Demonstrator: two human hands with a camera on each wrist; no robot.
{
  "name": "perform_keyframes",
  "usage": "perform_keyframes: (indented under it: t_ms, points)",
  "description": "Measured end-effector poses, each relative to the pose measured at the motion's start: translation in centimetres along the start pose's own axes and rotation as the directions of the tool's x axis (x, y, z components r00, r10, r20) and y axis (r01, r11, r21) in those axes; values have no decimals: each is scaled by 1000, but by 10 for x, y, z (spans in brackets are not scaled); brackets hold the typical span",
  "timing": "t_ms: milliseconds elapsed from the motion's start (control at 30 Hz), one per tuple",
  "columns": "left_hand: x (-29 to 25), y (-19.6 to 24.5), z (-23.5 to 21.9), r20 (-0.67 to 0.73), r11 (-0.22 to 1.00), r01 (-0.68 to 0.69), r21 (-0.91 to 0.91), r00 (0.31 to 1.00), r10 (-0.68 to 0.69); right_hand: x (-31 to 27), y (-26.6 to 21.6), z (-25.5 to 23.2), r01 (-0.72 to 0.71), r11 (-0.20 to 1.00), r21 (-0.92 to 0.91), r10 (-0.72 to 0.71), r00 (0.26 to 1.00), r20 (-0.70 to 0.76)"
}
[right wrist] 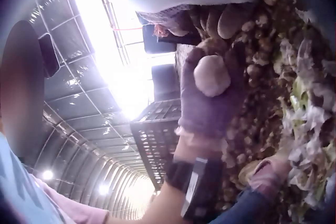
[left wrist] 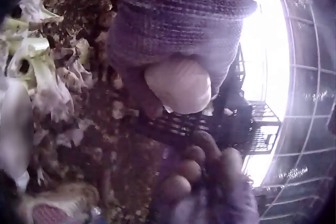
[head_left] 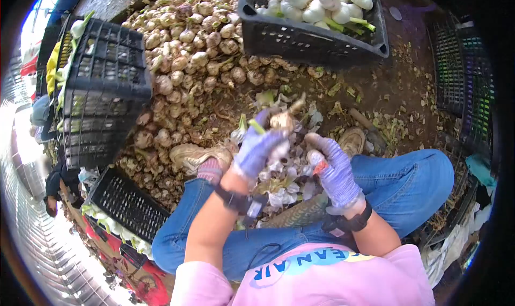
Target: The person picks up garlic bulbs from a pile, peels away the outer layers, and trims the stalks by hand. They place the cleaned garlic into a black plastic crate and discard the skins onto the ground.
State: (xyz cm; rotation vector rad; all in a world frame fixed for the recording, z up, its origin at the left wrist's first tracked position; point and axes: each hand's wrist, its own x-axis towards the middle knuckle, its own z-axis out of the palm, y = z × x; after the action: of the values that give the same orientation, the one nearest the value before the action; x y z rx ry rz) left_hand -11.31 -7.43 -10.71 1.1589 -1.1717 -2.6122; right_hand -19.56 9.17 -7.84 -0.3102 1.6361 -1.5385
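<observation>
The gloved left hand [head_left: 255, 150] [left wrist: 173, 29] [right wrist: 205, 111] grips a pale garlic bulb [left wrist: 178, 86] [right wrist: 211, 75] against its palm. A browner bulb [head_left: 281, 122] with a stem shows at its fingers in the head view. To its right, the gloved right hand [head_left: 339, 177] [left wrist: 205, 192] [right wrist: 223, 22] stands apart, fingers loosely bent and nothing plainly held; a red-orange patch marks the glove near its thumb. Garlic skins [head_left: 279, 190] lie below and between the hands.
A large heap of garlic bulbs [head_left: 188, 53] spreads at the upper left. A black crate [head_left: 316, 43] of white bulbs stands at the top. More crates [head_left: 102, 102] stand at left and right [head_left: 450, 70]. The person's shoes [head_left: 201, 158] and bent knees flank the skins.
</observation>
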Motion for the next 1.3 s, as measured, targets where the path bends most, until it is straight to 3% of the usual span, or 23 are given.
perform_keyframes:
  t_ms: [100, 133, 200, 233, 367, 400, 467, 500, 567, 700, 867, 1000, 1067, 1233, 1300]
  points:
    - [-75, 7, 17, 56, 993, -39, -107, 997, 45, -16, -9, 13, -9, 994, 110, 0, 997, 77]
    - [-91, 2, 14, 55, 994, -95, -46, 994, 98, -23, -15, 18, 1, 994, 108, -11, 996, 89]
    - [-118, -1, 13, 95, 985, -173, -6, 980, 173, -37, -28, 27, -119, 937, 329, 35, 968, 250]
    - [-132, -4, 19, 35, 980, -171, -100, 984, 175, -42, -27, 37, -138, 890, 435, 38, 972, 231]
    - [-171, -1, 21, -10, 984, -169, -61, 986, 168, -60, -34, 46, -58, 948, 314, -18, 972, 233]
    - [-175, -3, 19, -11, 981, -182, -63, 983, 182, -63, -37, 47, -50, 950, 310, -27, 970, 240]
    - [-181, -7, 14, -17, 981, -192, -19, 981, 191, -67, -43, 45, -170, 951, 259, 76, 938, 337]
    - [-182, -11, 10, 40, 976, -188, -113, 980, 194, -69, -43, 45, -166, 953, 254, 73, 938, 338]
    - [-184, -12, 9, 54, 969, -171, -176, 982, 183, -71, -42, 44, -334, 889, 315, 191, 893, 408]
    - [-184, -15, 9, 52, 960, -188, -207, 978, 202, -73, -39, 42, -297, 919, 260, 170, 893, 417]
    - [-187, -17, 13, -1, 975, -200, -93, 980, 201, -76, -38, 49, -76, 972, 220, 10, 958, 287]
    - [-187, -19, 14, -18, 971, -226, -83, 974, 225, -73, -44, 48, -112, 981, 156, 60, 952, 301]
    - [-186, -18, 14, -21, 966, -211, -148, 977, 210, -71, -42, 43, -230, 952, 199, 149, 923, 354]
    - [-184, -16, 16, -36, 957, -173, -234, 985, 169, -73, -56, 43, -286, 924, 254, 172, 903, 393]
    - [-184, -19, 15, -7, 975, -217, -47, 976, 217, -71, -57, 40, -292, 926, 240, 178, 898, 403]
